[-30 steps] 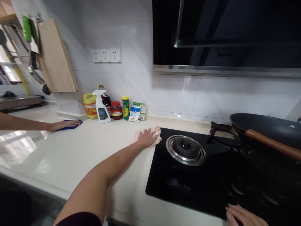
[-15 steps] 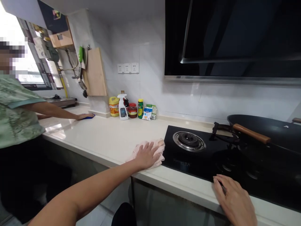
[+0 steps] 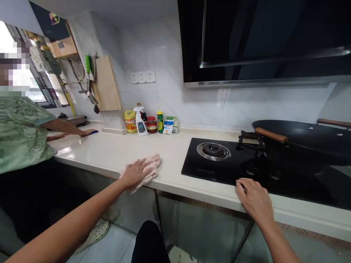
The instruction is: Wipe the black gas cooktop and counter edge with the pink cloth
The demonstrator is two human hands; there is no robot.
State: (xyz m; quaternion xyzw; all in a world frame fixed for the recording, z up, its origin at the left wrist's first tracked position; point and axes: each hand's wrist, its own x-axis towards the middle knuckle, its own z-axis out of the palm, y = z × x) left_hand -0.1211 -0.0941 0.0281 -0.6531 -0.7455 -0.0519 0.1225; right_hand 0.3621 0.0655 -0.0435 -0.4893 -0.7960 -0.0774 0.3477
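My left hand (image 3: 136, 173) lies flat, fingers spread, on a crumpled pale pink cloth (image 3: 154, 166) at the front of the white countertop (image 3: 109, 149). Part of the cloth hangs over the counter edge. Farther right, my right hand (image 3: 253, 197) rests on the counter's front rim beside the black glass hob (image 3: 219, 173). Its fingers are slightly bent and its thumb is apart, with nothing visible held. The hob's left burner (image 3: 214, 150) is bare. A large dark wok (image 3: 298, 140) with wooden handles sits on the hob's right side.
Along the wall stand a yellow jug (image 3: 129, 122), a white spray bottle (image 3: 140, 124), a red-lidded jar (image 3: 151, 125), a green container (image 3: 160, 122) and small packets (image 3: 168, 126). At left, another person (image 3: 24, 135) has a hand on a blue cloth (image 3: 93, 132). A range hood (image 3: 260, 40) overhangs the hob.
My left hand and the pink cloth have slid left, away from the hob's edge. My right hand stays at the counter rim. The view has shifted somewhat.
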